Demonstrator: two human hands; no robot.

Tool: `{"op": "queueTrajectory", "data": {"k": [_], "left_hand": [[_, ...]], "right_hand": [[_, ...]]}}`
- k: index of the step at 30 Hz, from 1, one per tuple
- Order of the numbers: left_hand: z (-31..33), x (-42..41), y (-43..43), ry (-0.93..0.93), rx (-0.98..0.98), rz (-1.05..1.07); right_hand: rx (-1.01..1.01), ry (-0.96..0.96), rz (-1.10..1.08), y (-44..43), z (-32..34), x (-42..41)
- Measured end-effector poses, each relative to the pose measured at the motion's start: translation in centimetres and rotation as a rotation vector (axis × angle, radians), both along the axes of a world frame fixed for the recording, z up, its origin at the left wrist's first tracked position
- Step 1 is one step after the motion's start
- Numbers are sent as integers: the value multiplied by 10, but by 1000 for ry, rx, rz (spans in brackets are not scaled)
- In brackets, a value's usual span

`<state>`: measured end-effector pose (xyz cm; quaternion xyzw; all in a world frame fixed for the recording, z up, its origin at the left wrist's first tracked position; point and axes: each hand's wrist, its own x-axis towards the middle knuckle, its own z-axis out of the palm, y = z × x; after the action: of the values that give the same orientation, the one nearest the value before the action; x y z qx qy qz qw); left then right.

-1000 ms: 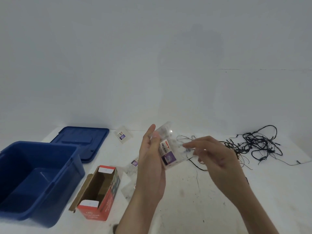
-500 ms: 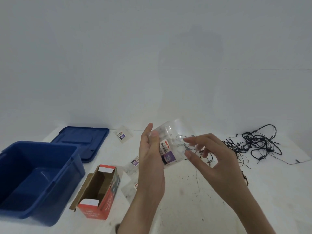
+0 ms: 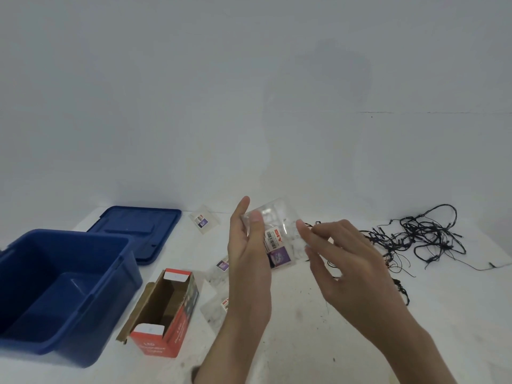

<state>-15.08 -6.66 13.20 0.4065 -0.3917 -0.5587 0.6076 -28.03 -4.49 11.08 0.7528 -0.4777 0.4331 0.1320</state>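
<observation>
Two hands work above a scuffed white table (image 3: 304, 336) that meets a plain pale wall (image 3: 249, 106). Left of the open red cardboard box (image 3: 166, 309) stands a blue bin (image 3: 55, 286). Behind the box lies a blue lid (image 3: 138, 231), and far to its right a tangle of black wire (image 3: 424, 236). Up and right of the box, the left hand (image 3: 246, 259) grips a clear bag (image 3: 277, 236), crinkled, bearing a white barcode label and a purple picture. The right hand (image 3: 346, 261) pinches the bag's right edge.
</observation>
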Motion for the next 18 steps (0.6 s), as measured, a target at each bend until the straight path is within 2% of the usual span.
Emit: {"op": "queueTrajectory", "data": {"k": [3,5,8,12,18], "left_hand": [[1,-1,-1,-10,-12,0],[1,-1,-1,-17,-26,-1],[0,0,-2,-26,-30,-8],[-1,-3,-2,-29,-38,-3],[-1,-4,-3,-20,-48,6]], "right_hand": [[64,81,28,0,5,-2],[136,67,95,2,8,-2],[198,-118,158,3,11,2],[145,-414,103,-3,11,13],[53,-382,50,1,11,27]]}}
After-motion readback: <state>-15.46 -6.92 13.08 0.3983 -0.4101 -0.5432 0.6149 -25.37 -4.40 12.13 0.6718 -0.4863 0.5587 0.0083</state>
